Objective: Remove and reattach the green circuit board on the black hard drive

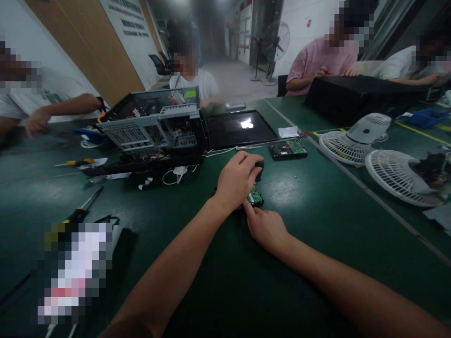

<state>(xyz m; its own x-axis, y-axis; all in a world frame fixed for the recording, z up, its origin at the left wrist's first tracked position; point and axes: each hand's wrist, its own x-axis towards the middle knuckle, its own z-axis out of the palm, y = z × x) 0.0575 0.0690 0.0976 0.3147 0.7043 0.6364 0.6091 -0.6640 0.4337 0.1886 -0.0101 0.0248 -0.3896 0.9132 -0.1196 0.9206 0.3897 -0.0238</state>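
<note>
A small device with a green circuit board (255, 196) lies on the dark green table, partly covered by my hands. My left hand (239, 176) arches over it, fingers bent and pinched around a small dark thing that I cannot make out. From the near side my right hand (265, 225) touches the board's edge with an extended finger, the other fingers curled. Beyond them rests a second drive with a green board (289, 149). An opened computer case (151, 134) stands at the back left.
A black panel (243, 129) lies behind my hands. White fan parts (398, 176) are at the right, a black case (362, 96) behind them. Screwdrivers (75, 216) and a blurred bright object (79, 267) lie left. Several people sit around the table.
</note>
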